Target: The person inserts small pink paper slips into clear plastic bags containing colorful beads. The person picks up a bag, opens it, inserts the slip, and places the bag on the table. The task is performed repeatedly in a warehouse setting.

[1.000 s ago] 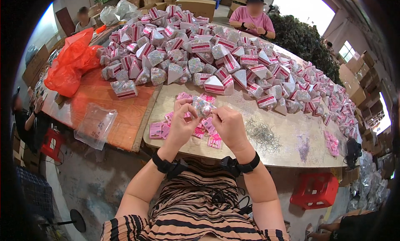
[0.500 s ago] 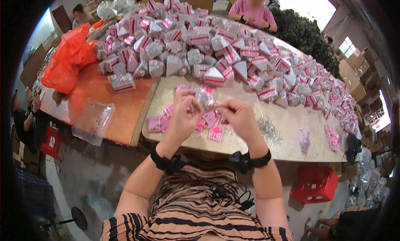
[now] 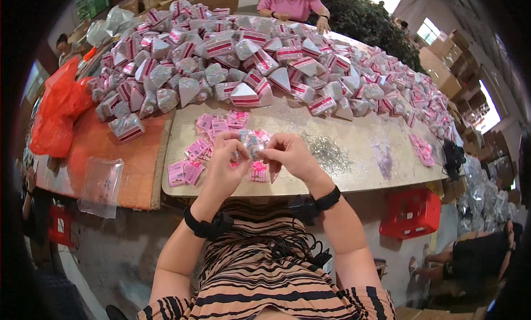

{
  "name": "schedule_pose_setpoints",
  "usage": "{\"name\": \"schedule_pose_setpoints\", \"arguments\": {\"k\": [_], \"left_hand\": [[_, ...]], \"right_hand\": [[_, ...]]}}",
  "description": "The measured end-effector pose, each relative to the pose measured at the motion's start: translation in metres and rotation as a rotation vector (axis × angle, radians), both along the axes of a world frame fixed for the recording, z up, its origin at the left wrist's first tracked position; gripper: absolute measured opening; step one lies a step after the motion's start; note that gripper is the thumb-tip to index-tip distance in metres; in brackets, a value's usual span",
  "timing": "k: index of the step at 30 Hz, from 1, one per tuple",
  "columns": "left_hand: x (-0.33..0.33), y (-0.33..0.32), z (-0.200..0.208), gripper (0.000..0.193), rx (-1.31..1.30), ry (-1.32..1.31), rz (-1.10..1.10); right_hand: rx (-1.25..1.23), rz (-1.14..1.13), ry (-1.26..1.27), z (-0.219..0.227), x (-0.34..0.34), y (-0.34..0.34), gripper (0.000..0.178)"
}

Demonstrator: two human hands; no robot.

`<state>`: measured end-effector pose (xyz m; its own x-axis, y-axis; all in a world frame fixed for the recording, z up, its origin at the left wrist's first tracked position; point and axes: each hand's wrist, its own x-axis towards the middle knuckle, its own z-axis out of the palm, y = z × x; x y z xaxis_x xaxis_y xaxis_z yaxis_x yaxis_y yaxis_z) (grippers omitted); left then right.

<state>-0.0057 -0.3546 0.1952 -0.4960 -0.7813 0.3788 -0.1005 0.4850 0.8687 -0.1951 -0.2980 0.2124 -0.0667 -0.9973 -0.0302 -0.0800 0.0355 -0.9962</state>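
One small glittery packet [image 3: 250, 145] pinched between left hand [image 3: 224, 162] and right hand [image 3: 295, 155]

The packet is above the near part of a pale worktop [image 3: 354, 177], in front of the wearer's striped top [image 3: 265, 270]. The left grip pinches the packet's left side, thumb and forefinger pressed together; the right grip pinches its right side in the same way. Whether it touches anything below is hard to tell.

Under and around the hands lie flat pink cards [image 3: 177, 173], some overlapping. Just right of the right hand is a scatter of thin metallic strips [image 3: 326, 153], with a patch of purple glitter [image 3: 383, 157] farther right and more pink cards near the worktop's right end. Beyond, a long heap of wrapped cake-slice-shaped pieces [image 3: 221, 47], white with dark pink bands, spreads across the worktop. On the adjoining orange-brown worktop [image 3: 133, 159] lie a clear plastic bag [image 3: 101, 186] and a crumpled red plastic bag [image 3: 58, 112]. A person in a pink top [image 3: 289, 4] is at the far side.
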Motion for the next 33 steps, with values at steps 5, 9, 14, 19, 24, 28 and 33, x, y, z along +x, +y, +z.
{"name": "schedule_pose_setpoints", "arguments": {"k": [5, 9, 14, 19, 24, 28, 33], "left_hand": [[-0.012, 0.006, -0.003, 0.025, -0.007, -0.105, -0.137], [-0.013, 0.007, -0.008, 0.023, -0.191, -0.27, -0.145], [-0.014, 0.015, -0.023, 0.031, -0.409, -0.444, -0.145], [-0.014, 0.014, -0.032, 0.038, -0.583, -0.571, -0.142], [-0.012, 0.015, -0.031, 0.04, -0.642, -0.616, -0.156], [-0.009, 0.015, -0.031, 0.043, -0.63, -0.636, -0.16], [-0.008, 0.016, -0.033, 0.047, -0.625, -0.656, -0.155]], "right_hand": [[-0.004, -0.28, 0.029, 0.017, -0.094, 0.041, 0.015], [-0.442, -1.091, 0.332, 0.036, -0.208, 0.094, 0.023], [-0.19, -0.847, 0.942, -0.015, -0.183, 0.136, 0.027], [-0.293, -0.334, 1.426, -0.056, -0.096, 0.157, 0.041], [-0.243, -0.324, 1.499, -0.076, -0.081, 0.159, 0.052], [-0.301, -0.382, 1.525, -0.077, -0.073, 0.154, 0.053], [-0.321, -0.345, 1.518, -0.079, -0.07, 0.151, 0.05]]}}
